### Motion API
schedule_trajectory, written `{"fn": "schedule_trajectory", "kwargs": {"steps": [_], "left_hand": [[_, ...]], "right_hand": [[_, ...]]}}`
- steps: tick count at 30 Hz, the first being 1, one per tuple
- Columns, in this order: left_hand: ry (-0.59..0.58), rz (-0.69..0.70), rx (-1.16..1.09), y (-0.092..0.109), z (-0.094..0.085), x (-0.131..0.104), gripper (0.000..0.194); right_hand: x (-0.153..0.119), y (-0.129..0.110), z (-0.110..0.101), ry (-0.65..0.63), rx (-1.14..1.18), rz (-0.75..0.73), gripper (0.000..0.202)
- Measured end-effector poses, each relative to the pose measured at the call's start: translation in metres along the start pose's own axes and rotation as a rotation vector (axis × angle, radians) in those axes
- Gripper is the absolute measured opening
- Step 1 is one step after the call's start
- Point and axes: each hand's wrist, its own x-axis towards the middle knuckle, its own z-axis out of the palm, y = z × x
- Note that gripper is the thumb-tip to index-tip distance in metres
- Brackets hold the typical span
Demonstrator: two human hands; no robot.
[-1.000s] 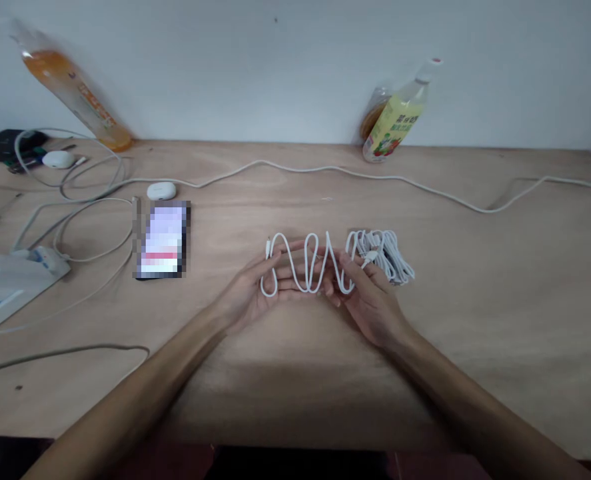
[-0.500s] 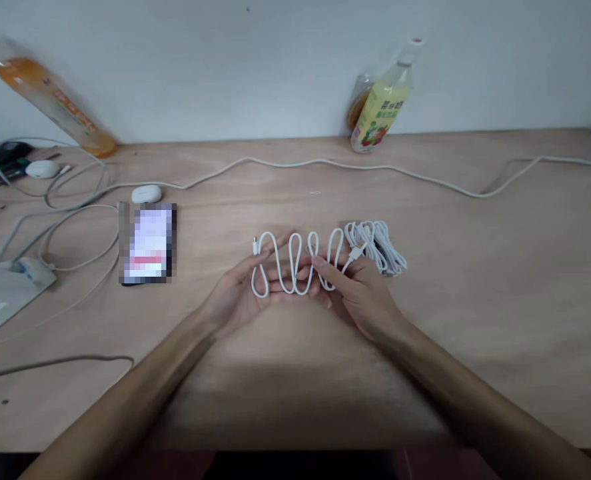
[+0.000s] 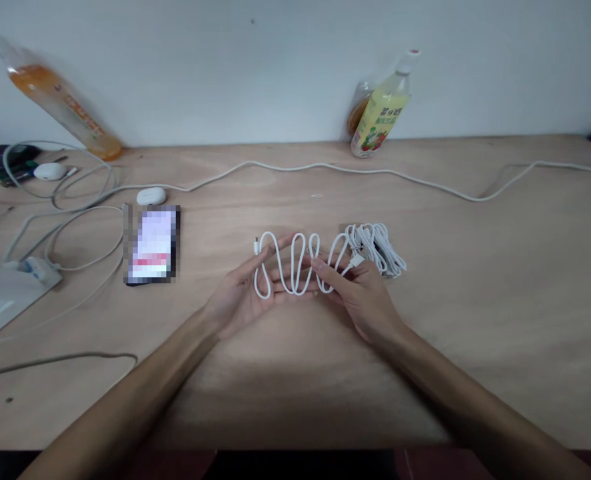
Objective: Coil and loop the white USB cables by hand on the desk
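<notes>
A white USB charging cable (image 3: 299, 294) lies in zigzag loops across the fingers of both hands. My left hand (image 3: 240, 290) faces palm up, its thumb pressing the cable near the small plug and its fingers stretched beneath the loops. My right hand (image 3: 360, 293) pinches the loops between thumb and fingers, close to the flat USB plug (image 3: 357, 260). A thin tie seems to cross the loops by the right thumb, too small to make out. Just behind my right hand, a bundle of folded white cables (image 3: 378, 247) rests on the table.
A phone (image 3: 152, 247) and a white earbud case (image 3: 151, 196) lie to the left. Tangled cables reach a white power strip (image 3: 10, 290). An orange drink bottle (image 3: 65, 110) and a yellow drink bottle (image 3: 382, 113) lean on the wall. A long white cable (image 3: 320, 165) crosses the back.
My right fingers have shifted slightly under the loops, and the left fingers look straighter. The cable stays in both hands. The whole view has moved a little.
</notes>
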Motion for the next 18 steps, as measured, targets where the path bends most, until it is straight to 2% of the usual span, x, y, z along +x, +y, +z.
{"fn": "schedule_trajectory", "kwargs": {"steps": [5, 13, 18], "left_hand": [[-0.001, -0.025, -0.001, 0.000, 0.002, -0.001, 0.064], [0.035, -0.018, 0.027, -0.001, 0.007, -0.003, 0.066], [0.086, 0.032, 0.133, -0.007, 0.011, -0.005, 0.085]], "right_hand": [[0.002, -0.002, 0.000, -0.026, 0.045, 0.096, 0.025], [0.005, -0.002, -0.005, 0.007, -0.001, 0.060, 0.029], [0.006, -0.001, -0.006, -0.029, 0.013, 0.041, 0.026]]}}
